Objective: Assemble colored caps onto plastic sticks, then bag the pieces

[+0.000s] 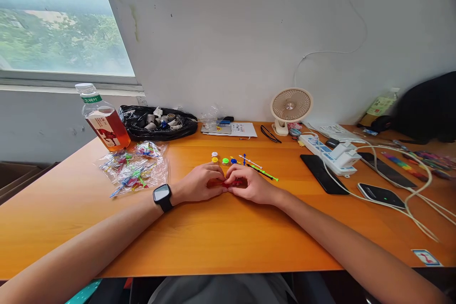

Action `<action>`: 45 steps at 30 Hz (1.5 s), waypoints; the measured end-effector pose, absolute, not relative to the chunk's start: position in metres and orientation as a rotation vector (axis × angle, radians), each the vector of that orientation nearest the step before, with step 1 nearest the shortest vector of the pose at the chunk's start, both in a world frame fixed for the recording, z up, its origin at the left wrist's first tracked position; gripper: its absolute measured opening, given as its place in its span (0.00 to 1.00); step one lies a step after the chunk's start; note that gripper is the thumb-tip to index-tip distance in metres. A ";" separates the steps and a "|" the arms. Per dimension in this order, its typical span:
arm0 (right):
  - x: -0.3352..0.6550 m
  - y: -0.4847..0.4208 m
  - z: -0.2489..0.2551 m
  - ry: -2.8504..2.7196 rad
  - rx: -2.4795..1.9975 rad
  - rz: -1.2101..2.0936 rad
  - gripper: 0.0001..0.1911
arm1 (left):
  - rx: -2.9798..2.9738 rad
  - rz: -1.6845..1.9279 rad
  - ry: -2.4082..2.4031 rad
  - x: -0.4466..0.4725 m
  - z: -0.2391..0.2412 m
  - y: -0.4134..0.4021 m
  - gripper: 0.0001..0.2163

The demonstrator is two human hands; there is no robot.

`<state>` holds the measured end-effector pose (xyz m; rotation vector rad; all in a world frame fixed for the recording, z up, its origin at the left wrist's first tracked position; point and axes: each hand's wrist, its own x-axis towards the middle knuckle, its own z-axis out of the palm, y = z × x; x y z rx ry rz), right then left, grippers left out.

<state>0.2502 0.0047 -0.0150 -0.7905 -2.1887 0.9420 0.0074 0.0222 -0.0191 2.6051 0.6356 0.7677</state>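
Note:
My left hand point(201, 182), with a black watch point(162, 197) on its wrist, and my right hand point(251, 184) meet at the middle of the desk. Between their closed fingers is a small red plastic piece point(235, 183), mostly covered, so its exact kind does not show. Just beyond lie small round plastic pieces: a white one point(214, 154), a yellow one point(214, 160), a green one point(225, 161) and a blue one point(233, 161). Thin plastic sticks, among them a white stick point(252, 161) and a green stick point(267, 174), lie past my right hand.
Clear bags of colourful plastic parts point(133, 173) lie at the left beside a tea bottle point(107, 126). Behind are a black bag point(160, 123) and a small fan point(291, 105). A power strip point(326, 154), phones point(381, 194) and loose cables occupy the right side of the desk point(213, 237).

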 end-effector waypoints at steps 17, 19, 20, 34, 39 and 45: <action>0.269 0.007 0.013 -2.052 -1.169 0.622 0.24 | 2.432 0.920 0.819 0.000 -0.008 0.018 0.16; 0.270 0.008 0.013 -2.069 -1.161 0.776 0.28 | 2.411 0.947 0.834 0.001 -0.009 0.020 0.17; 0.270 0.009 0.013 -2.053 -1.140 0.866 0.29 | 2.409 0.963 0.833 0.001 -0.009 0.020 0.18; 0.310 0.047 0.015 -1.887 -1.377 0.647 0.29 | 2.439 1.002 0.843 0.002 -0.008 0.020 0.18; 0.330 0.053 0.018 -2.225 -1.505 0.661 0.20 | 2.475 0.964 1.015 -0.002 -0.013 0.028 0.16; 0.339 0.055 0.019 -2.342 -1.480 0.883 0.17 | 2.543 0.677 1.220 -0.009 -0.020 0.039 0.21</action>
